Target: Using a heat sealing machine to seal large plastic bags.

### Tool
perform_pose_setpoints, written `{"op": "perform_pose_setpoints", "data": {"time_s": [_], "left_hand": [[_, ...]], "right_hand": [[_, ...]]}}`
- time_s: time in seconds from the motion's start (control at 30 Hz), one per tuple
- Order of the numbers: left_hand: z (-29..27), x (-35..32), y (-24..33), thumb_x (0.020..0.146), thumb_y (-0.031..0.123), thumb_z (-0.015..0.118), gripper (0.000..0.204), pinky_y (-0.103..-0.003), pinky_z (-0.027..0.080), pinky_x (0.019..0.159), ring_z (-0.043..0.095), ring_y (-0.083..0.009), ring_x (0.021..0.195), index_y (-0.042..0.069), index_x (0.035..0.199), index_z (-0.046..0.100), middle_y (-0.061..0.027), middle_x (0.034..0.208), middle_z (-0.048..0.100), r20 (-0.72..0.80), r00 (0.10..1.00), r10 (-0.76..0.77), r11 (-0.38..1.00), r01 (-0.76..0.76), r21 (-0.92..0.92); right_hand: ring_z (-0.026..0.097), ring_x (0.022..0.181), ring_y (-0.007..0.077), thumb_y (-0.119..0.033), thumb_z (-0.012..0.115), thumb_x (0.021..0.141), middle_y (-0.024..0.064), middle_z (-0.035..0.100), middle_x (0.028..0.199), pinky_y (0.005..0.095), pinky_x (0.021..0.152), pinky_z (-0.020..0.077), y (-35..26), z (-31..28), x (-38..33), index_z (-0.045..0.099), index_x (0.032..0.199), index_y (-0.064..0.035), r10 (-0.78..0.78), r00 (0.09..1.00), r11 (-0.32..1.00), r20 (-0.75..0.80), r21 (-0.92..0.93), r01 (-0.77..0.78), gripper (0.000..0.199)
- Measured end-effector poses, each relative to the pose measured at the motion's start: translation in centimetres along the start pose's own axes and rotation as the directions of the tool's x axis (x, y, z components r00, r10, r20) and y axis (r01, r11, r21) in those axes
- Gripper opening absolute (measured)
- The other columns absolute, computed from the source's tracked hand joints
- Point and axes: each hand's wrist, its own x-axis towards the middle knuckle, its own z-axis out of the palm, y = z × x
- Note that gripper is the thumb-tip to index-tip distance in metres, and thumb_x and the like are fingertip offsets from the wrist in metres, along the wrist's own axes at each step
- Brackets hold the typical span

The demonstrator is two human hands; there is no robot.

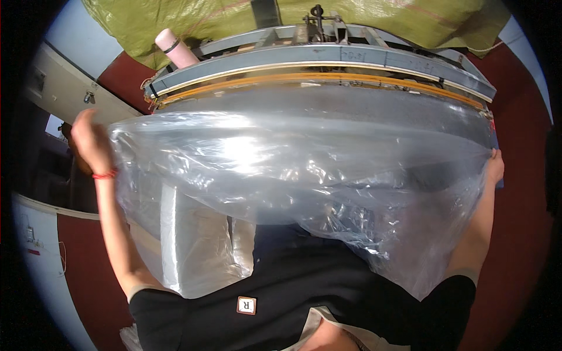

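Observation:
A large clear plastic sheet (281,158) spreads across the front of my body, wrinkled and glossy. My right hand (496,167) pinches its edge at the far right. At the opposite corner, my left hand (92,143) is raised beside the sheet and appears closed on its edge; motion blur softens the fingers. A red band (105,174) circles my left wrist. Between the hands the sheet's upper edge runs fairly taut, while its lower part sags in folds toward my black shirt (328,275). Beneath the sheet lies the grey work surface (410,105).
Behind the work surface stands a grey metal frame (263,61) with an orange strip (304,77) along its front. A pink bottle (177,51) leans at the back left. Yellow-green woven sheeting (421,20) lies beyond. A bundle of silvery plastic (196,251) is near my left side.

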Motion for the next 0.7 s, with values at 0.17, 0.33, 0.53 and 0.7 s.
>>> {"op": "perform_pose_setpoints", "data": {"time_s": [0.17,0.33,0.53,0.7], "left_hand": [[3.3,-10.6,8.7,0.079,0.031,0.051,0.050,-0.041,0.023,0.099,0.024,-0.0362,0.122,0.009,0.123,0.039,-0.0126,0.134,0.026,0.756,0.615,0.225,0.924,0.111,-0.366],[7.3,-20.4,-0.1,0.081,0.033,0.050,0.054,-0.044,0.021,0.099,0.017,-0.0415,0.123,0.010,0.127,0.032,-0.0129,0.137,0.019,0.909,0.377,-0.179,0.887,0.461,-0.016],[7.6,-11.5,9.9,0.074,0.023,0.057,0.054,-0.053,0.023,0.093,0.019,-0.0297,0.125,0.013,0.124,0.038,-0.0108,0.134,0.026,0.706,0.708,-0.006,0.953,0.217,-0.209],[10.2,-11.5,12.5,0.070,0.024,0.064,0.035,-0.042,0.027,0.090,0.037,-0.0259,0.110,0.011,0.101,0.054,-0.0060,0.107,0.049,0.666,0.744,0.039,0.875,0.297,-0.383]], "right_hand": [[0.053,0.085,0.0378,-0.038,0.033,0.087,0.0165,0.058,0.091,0.0448,0.068,0.0417,-0.1,0.8,0.4,0.052,0.100,-0.0125,0.008,0.998,1.000,0.069,-0.004,-0.007,0.034],[0.052,0.087,0.0388,-0.039,0.032,0.087,0.0175,0.057,0.093,0.0450,0.068,0.0417,-0.5,1.3,0.6,0.051,0.101,-0.0128,0.012,0.994,1.000,0.106,0.009,-0.013,0.035],[0.052,0.089,0.0387,-0.040,0.031,0.088,0.0171,0.056,0.096,0.0456,0.069,0.0411,0.4,0.8,0.9,0.051,0.103,-0.0123,0.028,0.992,0.998,0.121,-0.059,-0.021,0.038],[0.051,0.090,0.0388,-0.042,0.030,0.087,0.0178,0.056,0.096,0.0463,0.070,0.0408,1.1,2.7,1.6,0.050,0.105,-0.0133,0.002,0.996,1.000,0.093,-0.014,0.000,0.039]]}}
